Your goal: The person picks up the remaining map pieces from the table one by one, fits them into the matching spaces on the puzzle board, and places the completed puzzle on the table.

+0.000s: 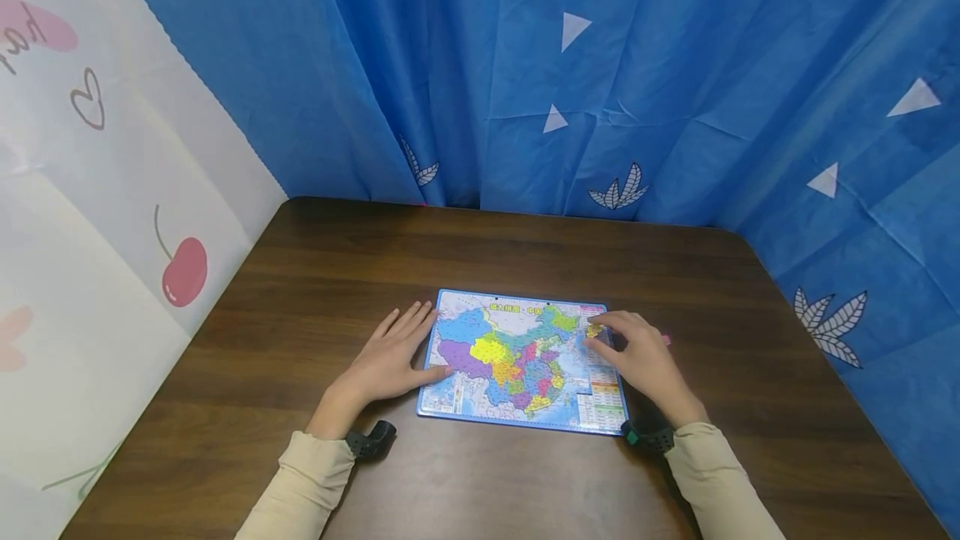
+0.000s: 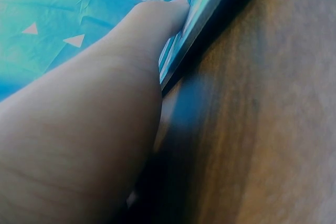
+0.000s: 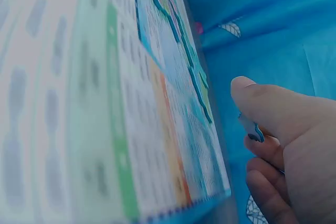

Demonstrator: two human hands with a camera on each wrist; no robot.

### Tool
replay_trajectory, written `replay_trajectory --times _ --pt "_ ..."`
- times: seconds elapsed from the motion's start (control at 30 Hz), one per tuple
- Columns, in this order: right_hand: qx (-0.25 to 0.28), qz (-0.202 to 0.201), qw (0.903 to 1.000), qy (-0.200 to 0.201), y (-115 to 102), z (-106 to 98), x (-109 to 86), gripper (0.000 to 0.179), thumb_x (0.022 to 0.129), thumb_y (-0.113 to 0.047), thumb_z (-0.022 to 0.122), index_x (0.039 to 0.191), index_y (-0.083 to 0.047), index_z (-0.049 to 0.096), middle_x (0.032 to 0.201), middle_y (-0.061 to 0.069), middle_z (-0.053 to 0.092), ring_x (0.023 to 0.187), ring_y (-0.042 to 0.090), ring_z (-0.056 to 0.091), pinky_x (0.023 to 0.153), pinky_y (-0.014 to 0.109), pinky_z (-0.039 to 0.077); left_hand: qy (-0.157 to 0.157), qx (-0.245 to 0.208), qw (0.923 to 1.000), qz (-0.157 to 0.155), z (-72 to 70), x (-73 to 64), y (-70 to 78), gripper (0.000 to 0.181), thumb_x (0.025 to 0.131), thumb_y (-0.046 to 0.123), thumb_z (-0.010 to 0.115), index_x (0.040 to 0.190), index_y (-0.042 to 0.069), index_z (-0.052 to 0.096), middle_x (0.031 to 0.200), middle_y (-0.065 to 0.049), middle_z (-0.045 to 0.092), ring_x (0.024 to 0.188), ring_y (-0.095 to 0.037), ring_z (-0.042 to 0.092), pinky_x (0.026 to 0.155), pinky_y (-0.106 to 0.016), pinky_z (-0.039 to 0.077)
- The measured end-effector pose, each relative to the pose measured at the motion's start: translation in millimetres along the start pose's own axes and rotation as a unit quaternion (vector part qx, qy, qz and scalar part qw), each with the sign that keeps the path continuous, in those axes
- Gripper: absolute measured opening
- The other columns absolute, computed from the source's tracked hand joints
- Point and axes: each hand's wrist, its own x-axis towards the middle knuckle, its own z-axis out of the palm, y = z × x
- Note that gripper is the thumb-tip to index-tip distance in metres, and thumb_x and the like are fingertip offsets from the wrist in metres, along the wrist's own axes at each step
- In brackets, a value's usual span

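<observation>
A map jigsaw puzzle (image 1: 468,386) with coloured regions and a blue border lies flat on the table. My left hand (image 1: 386,361) rests at its left edge, fingers spread and straight, the thumb over the board. In the left wrist view the thumb (image 2: 157,17) touches the board's edge. Above the right part of the board, my right hand (image 1: 637,352) pinches a small yellowish puzzle piece (image 1: 594,330) between thumb and fingers. The right wrist view shows that piece (image 3: 253,128) edge-on, apart from the board; its outline is partly hidden by the thumb.
The brown wooden table (image 1: 495,482) reaches back to a blue curtain (image 1: 510,65). A white patterned cloth (image 1: 112,215) hangs along the left side. Just behind the right hand, a small pink thing (image 1: 667,340) shows, too small to identify.
</observation>
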Motion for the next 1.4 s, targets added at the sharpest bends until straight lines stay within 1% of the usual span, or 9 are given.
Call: replay_trajectory --times 0.1,0.37,0.57,0.77,0.93,1.07,1.17,1.27,1.4 --pt "0.007 -0.008 0.9999 -0.001 -4.6 2.8 1.6 0.039 0.087 -0.028 0.085 0.120 -0.010 0.075 0.124 0.013 0.072 0.117 0.035 0.064 0.098 0.059 0.055 0.001 -0.001 1.0000 0.001 -0.1 -0.4 0.2 0.105 0.087 0.075 0.060 0.163 0.009 0.029 0.171 -0.011 0.022 0.160 -0.030 0.015 0.129 -0.056 0.008" --pt "0.019 -0.006 0.9998 -0.005 -15.9 9.0 4.2 0.041 0.087 -0.031 0.085 0.122 -0.012 0.075 0.125 0.010 0.072 0.117 0.032 0.064 0.097 0.057 0.056 0.002 -0.002 1.0000 0.000 -1.1 -0.4 0.7 0.107 0.086 0.076 0.061 0.163 0.008 0.029 0.171 -0.011 0.023 0.160 -0.030 0.016 0.129 -0.056 0.009" --pt "0.030 -0.026 0.9992 0.005 -21.7 14.2 5.2 0.041 0.086 -0.028 0.086 0.122 -0.012 0.075 0.124 0.008 0.073 0.114 0.028 0.064 0.094 0.053 0.058 0.000 0.001 1.0000 -0.001 -1.0 0.2 0.8 0.107 0.085 0.076 0.062 0.163 0.009 0.030 0.171 -0.011 0.024 0.160 -0.031 0.016 0.129 -0.056 0.010" --pt "0.037 -0.046 0.9983 0.004 -26.1 20.7 5.9 0.038 0.086 -0.027 0.086 0.120 -0.013 0.076 0.123 0.005 0.074 0.118 0.027 0.063 0.099 0.053 0.055 0.001 0.001 1.0000 -0.001 -0.4 0.6 0.3 0.108 0.085 0.077 0.061 0.163 0.009 0.030 0.171 -0.011 0.023 0.160 -0.030 0.016 0.129 -0.056 0.009" --pt "0.054 -0.051 0.9973 -0.001 -30.4 25.3 5.5 0.039 0.085 -0.028 0.087 0.120 -0.014 0.076 0.123 0.003 0.074 0.121 0.027 0.064 0.102 0.055 0.054 -0.001 0.002 1.0000 -0.003 0.4 1.1 -0.6 0.108 0.086 0.077 0.060 0.163 0.010 0.028 0.171 -0.010 0.021 0.160 -0.029 0.014 0.130 -0.054 0.008" --pt "0.054 -0.054 0.9971 -0.007 -32.3 31.4 4.8 0.040 0.084 -0.031 0.087 0.119 -0.016 0.076 0.123 0.001 0.074 0.121 0.027 0.065 0.102 0.053 0.054 -0.003 0.003 1.0000 -0.005 0.4 0.7 -0.2 0.108 0.086 0.078 0.060 0.163 0.010 0.028 0.172 -0.010 0.021 0.160 -0.029 0.014 0.130 -0.054 0.008" --pt "0.044 -0.050 0.9977 -0.010 -33.8 35.8 4.9 0.038 0.084 -0.033 0.087 0.118 -0.019 0.076 0.122 -0.001 0.074 0.122 0.026 0.065 0.103 0.052 0.054 -0.002 0.004 1.0000 -0.004 0.2 0.2 0.1 0.108 0.086 0.078 0.060 0.163 0.009 0.029 0.171 -0.010 0.021 0.160 -0.029 0.015 0.129 -0.055 0.009" --pt "0.043 -0.049 0.9978 -0.013 -36.8 37.9 5.5 0.035 0.085 -0.032 0.087 0.116 -0.020 0.076 0.122 -0.002 0.074 0.122 0.025 0.065 0.104 0.053 0.053 -0.001 0.005 1.0000 -0.004 0.2 -0.1 0.0 0.108 0.086 0.078 0.060 0.163 0.009 0.029 0.171 -0.011 0.022 0.160 -0.030 0.015 0.129 -0.055 0.009" --pt "0.041 -0.055 0.9975 -0.018 -39.7 40.5 6.5 0.031 0.085 -0.034 0.086 0.112 -0.023 0.077 0.118 -0.006 0.073 0.119 0.021 0.065 0.105 0.050 0.053 -0.002 0.004 1.0000 -0.004 0.2 -0.1 0.2 0.107 0.086 0.077 0.060 0.163 0.009 0.029 0.171 -0.011 0.022 0.160 -0.029 0.015 0.129 -0.055 0.009"
